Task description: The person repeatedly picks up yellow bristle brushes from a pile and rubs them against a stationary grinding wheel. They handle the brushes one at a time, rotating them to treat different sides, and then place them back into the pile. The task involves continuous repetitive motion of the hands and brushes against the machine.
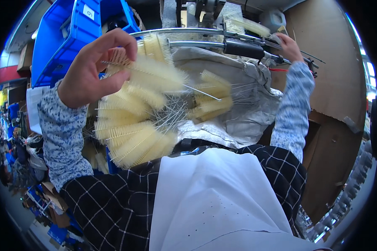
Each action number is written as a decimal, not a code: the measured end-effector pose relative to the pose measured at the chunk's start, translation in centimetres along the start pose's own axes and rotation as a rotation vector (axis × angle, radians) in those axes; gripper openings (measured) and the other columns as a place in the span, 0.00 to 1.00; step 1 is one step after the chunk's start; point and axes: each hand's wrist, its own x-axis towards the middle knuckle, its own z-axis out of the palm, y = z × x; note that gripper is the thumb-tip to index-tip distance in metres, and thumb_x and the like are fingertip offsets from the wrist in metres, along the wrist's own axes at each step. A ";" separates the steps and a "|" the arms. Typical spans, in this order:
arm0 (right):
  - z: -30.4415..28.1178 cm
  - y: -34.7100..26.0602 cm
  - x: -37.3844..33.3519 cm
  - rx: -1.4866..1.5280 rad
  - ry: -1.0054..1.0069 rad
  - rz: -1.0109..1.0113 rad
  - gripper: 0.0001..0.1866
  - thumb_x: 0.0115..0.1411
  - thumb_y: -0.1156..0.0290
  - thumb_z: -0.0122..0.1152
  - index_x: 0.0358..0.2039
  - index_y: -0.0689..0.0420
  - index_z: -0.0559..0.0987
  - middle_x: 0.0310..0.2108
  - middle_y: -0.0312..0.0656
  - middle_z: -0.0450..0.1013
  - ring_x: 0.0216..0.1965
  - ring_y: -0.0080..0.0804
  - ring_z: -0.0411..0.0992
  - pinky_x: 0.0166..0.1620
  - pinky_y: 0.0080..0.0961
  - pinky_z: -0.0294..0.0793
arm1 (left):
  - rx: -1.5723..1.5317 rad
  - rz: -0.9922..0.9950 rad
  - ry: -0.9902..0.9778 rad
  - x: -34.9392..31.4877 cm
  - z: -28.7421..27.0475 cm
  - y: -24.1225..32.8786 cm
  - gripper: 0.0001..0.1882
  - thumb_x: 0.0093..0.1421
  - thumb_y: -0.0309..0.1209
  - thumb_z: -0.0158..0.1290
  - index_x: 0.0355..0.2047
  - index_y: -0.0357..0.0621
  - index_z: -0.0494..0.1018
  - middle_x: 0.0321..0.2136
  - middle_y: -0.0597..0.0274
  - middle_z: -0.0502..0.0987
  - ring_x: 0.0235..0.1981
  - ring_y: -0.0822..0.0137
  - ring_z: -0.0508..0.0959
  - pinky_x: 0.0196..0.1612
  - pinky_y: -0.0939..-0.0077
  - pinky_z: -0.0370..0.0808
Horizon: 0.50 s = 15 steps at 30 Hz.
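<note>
My left hand is raised at the upper left, fingers pinched on a cream bristle brush with a twisted wire stem. Below it a heap of the same cream brushes lies with their wire stems crossing at the middle, on a grey cloth sack. My right hand reaches far up to the right and grips a thin metal rod beside a black handle of a machine. Another cream brush sits on the machine just left of that hand.
Blue plastic bins are stacked at the upper left. Brown cardboard stands at the right. A curved metal bar runs across the top. A white apron over a black checked garment fills the lower middle.
</note>
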 end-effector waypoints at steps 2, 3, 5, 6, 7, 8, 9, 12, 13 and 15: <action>-1.6 -1.8 -3.2 0.253 -0.269 0.058 0.15 0.55 0.67 0.51 0.44 0.56 0.72 0.36 0.40 0.72 0.39 0.28 0.69 0.43 0.24 0.67 | -0.069 0.025 0.023 0.6 0.7 -0.2 0.13 0.46 0.20 0.47 0.34 0.42 0.62 0.30 0.68 0.63 0.33 0.78 0.69 0.40 0.80 0.67; -2.6 -5.7 -5.1 0.353 -0.367 0.130 0.16 0.55 0.68 0.52 0.44 0.57 0.71 0.38 0.39 0.71 0.41 0.27 0.68 0.45 0.23 0.66 | -0.109 0.025 0.026 1.1 1.1 -0.2 0.13 0.47 0.20 0.47 0.34 0.42 0.63 0.30 0.68 0.63 0.33 0.78 0.69 0.40 0.81 0.67; -3.4 -9.9 -6.9 0.304 -0.529 0.096 0.20 0.55 0.69 0.52 0.49 0.56 0.68 0.43 0.41 0.69 0.44 0.29 0.66 0.50 0.23 0.65 | -0.201 0.034 0.007 2.7 2.5 -0.2 0.12 0.47 0.20 0.47 0.34 0.41 0.63 0.30 0.69 0.64 0.32 0.79 0.69 0.38 0.83 0.68; -2.9 -11.6 -7.3 0.391 -0.598 0.060 0.23 0.56 0.64 0.53 0.51 0.57 0.65 0.44 0.40 0.67 0.48 0.29 0.64 0.52 0.27 0.63 | -0.218 0.045 -0.002 3.7 3.4 -0.3 0.12 0.47 0.20 0.47 0.34 0.42 0.63 0.30 0.69 0.65 0.32 0.78 0.69 0.38 0.83 0.69; -0.7 -13.6 -7.3 0.501 -0.585 -0.059 0.21 0.55 0.71 0.51 0.51 0.56 0.65 0.42 0.41 0.69 0.44 0.31 0.66 0.49 0.24 0.66 | -0.214 0.027 0.003 4.1 4.6 -0.2 0.12 0.47 0.20 0.48 0.34 0.42 0.63 0.30 0.68 0.65 0.32 0.78 0.69 0.38 0.83 0.69; 0.4 -16.4 -7.1 0.542 -0.651 -0.242 0.22 0.56 0.66 0.52 0.51 0.57 0.64 0.44 0.41 0.67 0.46 0.28 0.65 0.51 0.27 0.63 | -0.227 0.031 -0.006 4.9 5.7 -0.4 0.12 0.47 0.20 0.48 0.34 0.42 0.64 0.30 0.68 0.65 0.31 0.78 0.69 0.38 0.83 0.69; 1.8 -18.9 -7.9 0.701 -0.653 -0.208 0.20 0.57 0.67 0.50 0.50 0.57 0.65 0.44 0.40 0.67 0.46 0.28 0.65 0.50 0.26 0.64 | -0.196 0.069 0.014 5.6 6.8 -0.6 0.13 0.46 0.21 0.50 0.34 0.41 0.64 0.30 0.66 0.67 0.32 0.73 0.71 0.38 0.79 0.70; 5.2 -25.1 -9.0 1.050 -0.737 -0.121 0.16 0.58 0.69 0.50 0.46 0.60 0.67 0.41 0.37 0.68 0.45 0.26 0.65 0.48 0.25 0.65 | 0.019 0.065 -0.036 5.4 7.5 -0.2 0.14 0.46 0.22 0.51 0.35 0.39 0.64 0.31 0.62 0.68 0.33 0.66 0.72 0.40 0.77 0.70; 5.9 -25.2 -8.7 0.989 -0.690 -0.179 0.16 0.57 0.70 0.50 0.46 0.61 0.67 0.40 0.38 0.68 0.44 0.25 0.66 0.47 0.25 0.66 | 0.090 0.091 -0.024 4.9 7.0 -0.1 0.19 0.45 0.23 0.52 0.40 0.40 0.63 0.34 0.59 0.68 0.34 0.63 0.72 0.41 0.75 0.70; 7.3 -23.7 -7.2 0.759 -0.456 -0.279 0.16 0.54 0.74 0.53 0.44 0.60 0.68 0.40 0.38 0.69 0.42 0.27 0.67 0.46 0.25 0.67 | 0.219 0.079 0.064 3.1 6.3 -0.6 0.23 0.46 0.24 0.52 0.44 0.43 0.61 0.36 0.57 0.68 0.36 0.62 0.72 0.41 0.73 0.70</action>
